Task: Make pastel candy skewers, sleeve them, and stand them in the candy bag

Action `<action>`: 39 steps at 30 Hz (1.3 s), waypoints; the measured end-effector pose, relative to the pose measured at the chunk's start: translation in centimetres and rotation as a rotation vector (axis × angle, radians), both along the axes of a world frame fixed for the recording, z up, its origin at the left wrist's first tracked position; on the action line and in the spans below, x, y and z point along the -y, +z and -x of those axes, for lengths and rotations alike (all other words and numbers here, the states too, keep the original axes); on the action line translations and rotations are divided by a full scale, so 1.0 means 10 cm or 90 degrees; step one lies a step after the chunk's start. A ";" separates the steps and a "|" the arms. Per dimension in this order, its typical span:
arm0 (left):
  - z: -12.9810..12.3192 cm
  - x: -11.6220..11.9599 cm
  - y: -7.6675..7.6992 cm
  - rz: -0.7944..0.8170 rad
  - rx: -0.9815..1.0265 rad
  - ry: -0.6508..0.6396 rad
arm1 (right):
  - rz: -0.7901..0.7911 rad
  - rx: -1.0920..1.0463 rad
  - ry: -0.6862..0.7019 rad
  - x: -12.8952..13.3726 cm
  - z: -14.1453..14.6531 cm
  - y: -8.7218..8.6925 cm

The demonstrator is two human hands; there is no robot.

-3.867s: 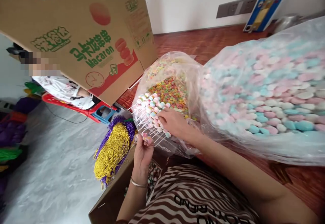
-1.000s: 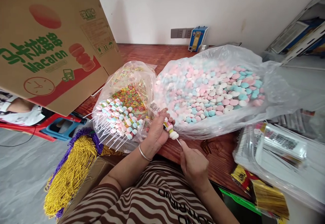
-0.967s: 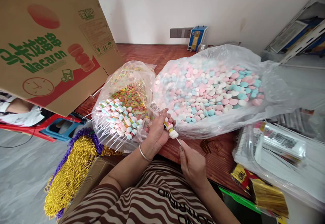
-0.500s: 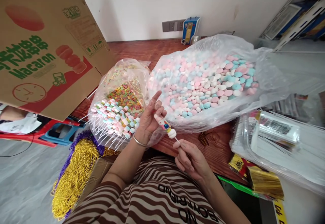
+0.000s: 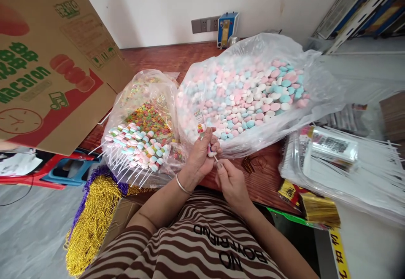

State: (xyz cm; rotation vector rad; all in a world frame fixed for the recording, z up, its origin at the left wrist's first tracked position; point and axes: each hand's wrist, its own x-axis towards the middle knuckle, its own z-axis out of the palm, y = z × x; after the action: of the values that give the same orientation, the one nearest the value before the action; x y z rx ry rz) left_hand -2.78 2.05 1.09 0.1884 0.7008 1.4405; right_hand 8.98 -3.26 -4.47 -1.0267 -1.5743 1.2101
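Observation:
My left hand [image 5: 202, 154] is closed around a marshmallow lollipop [image 5: 211, 152], with a small printed clear wrapper [image 5: 200, 125] standing up above the thumb. Fingers hide most of the sweet. Just below, my right hand [image 5: 232, 182] pinches its white stick [image 5: 216, 158]. To the left, a pile of marshmallow sticks [image 5: 136, 144] in pink, blue and white lies on a clear bag [image 5: 142, 76] of small coloured rings [image 5: 150, 116]. Beyond my hands lies a large clear bag [image 5: 325, 85] of loose flat marshmallows [image 5: 265, 97] in the same colours.
A Macaron carton [image 5: 63, 60] stands at the left. On the right are packs of white sticks [image 5: 376, 182], a silvery wrapper pack [image 5: 335, 146] and gold twist ties [image 5: 319, 209]. A blue device [image 5: 227, 29] stands by the wall sockets. Gold bead strings [image 5: 93, 224] hang at lower left.
My left hand has gone from pointing a finger to closing around the lollipop and wrapper. Both hands have come closer together. The whole view has shifted slightly.

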 end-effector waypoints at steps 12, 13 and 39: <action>0.22 -0.05 0.04 -0.015 0.057 -0.051 | 0.300 -0.286 0.184 0.03 -0.04 0.04; 0.20 -0.06 0.04 0.000 0.043 -0.051 | 0.176 -0.171 0.130 0.02 -0.05 0.02; 0.03 -0.02 -0.16 -0.066 -0.127 -0.027 | 0.111 -0.005 0.027 0.01 0.01 0.01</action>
State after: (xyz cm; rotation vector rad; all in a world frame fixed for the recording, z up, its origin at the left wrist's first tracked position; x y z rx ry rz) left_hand -3.03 2.28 -0.51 0.4299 0.7794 1.4309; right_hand 8.88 -3.38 -4.34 -1.1018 -1.5122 1.3987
